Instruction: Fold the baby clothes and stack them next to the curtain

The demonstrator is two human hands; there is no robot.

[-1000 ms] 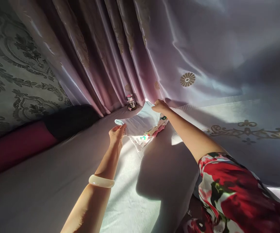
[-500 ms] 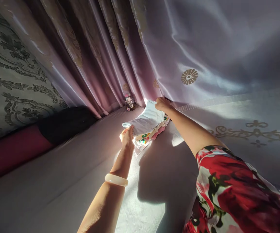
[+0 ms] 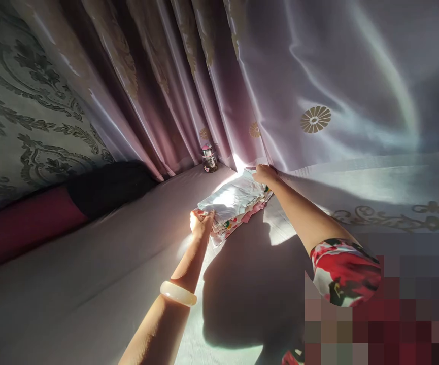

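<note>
A pale blue-white folded cloth [image 3: 229,195] lies stretched between my hands, over a stack of folded patterned cloths [image 3: 255,210] with pink, green and floral edges. At the near left corner, my left hand [image 3: 203,221] is closed in a pinch on the pale cloth; a white bangle [image 3: 178,293] circles that forearm. My right hand [image 3: 267,176] grips the far right corner of the same cloth, its fingertips partly hidden. The stack rests on a grey bed sheet [image 3: 135,263], partly in bright sunlight.
Behind the stack stands a small dark jar with a pink-topped lid [image 3: 209,158], near shiny mauve curtains [image 3: 230,111]. Along the left patterned wall lies a long red and black bolster [image 3: 44,218]. A dark shadow crosses the sheet in front of the stack.
Both hands have come down slightly towards me with the pale cloth, which now lies flatter over the stack. Its corners remain held, and the view has shifted a little.
</note>
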